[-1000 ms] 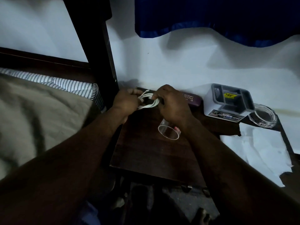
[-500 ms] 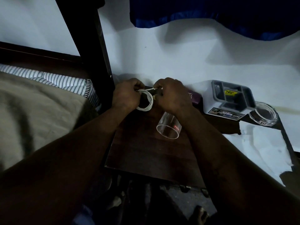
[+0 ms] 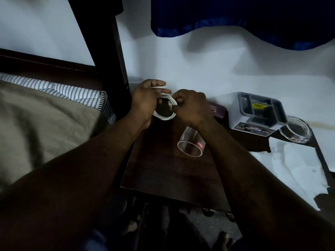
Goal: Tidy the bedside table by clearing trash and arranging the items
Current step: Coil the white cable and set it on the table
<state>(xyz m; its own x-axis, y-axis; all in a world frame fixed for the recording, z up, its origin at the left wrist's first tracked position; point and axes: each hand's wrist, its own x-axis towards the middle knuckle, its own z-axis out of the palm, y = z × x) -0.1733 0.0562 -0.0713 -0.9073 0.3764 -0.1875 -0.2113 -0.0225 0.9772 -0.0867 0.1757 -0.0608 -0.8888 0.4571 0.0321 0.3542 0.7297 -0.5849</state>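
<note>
both hands meet over the far left corner of the dark wooden counter (image 3: 172,174), close to the white wall (image 3: 208,69), and between them they hold a coil of thin white cable (image 3: 164,119) just above the wood. the left hand (image 3: 146,100) has its fingers (image 3: 159,82) curved loosely over the coil's far left arc, while the right hand (image 3: 190,107) has its fingers bent in and pinched together on the cable at the coil's right side. a clear glass tumbler with a small red mark (image 3: 190,144) lies on its side near the middle of the counter, its open mouth toward the near edge and its base hidden under the right wrist. along the far edge, just right of the right hand, sits a dark maroon case with pale lettering (image 3: 218,110), and beside it a grey and white plastic organiser box with a yellow label inside (image 3: 257,113). a round clear glass dish (image 3: 295,130) stands at the far right corner, touching or nearly touching the box. crumpled white paper sheets (image 3: 293,165) cover the right side of the counter down toward the near edge. off the left edge stands a dark wooden bedpost (image 3: 116,60), with a striped sheet (image 3: 63,91) and a beige blanket (image 3: 45,127) on the bed. a deep blue curtain (image 3: 235,15) hangs above
</note>
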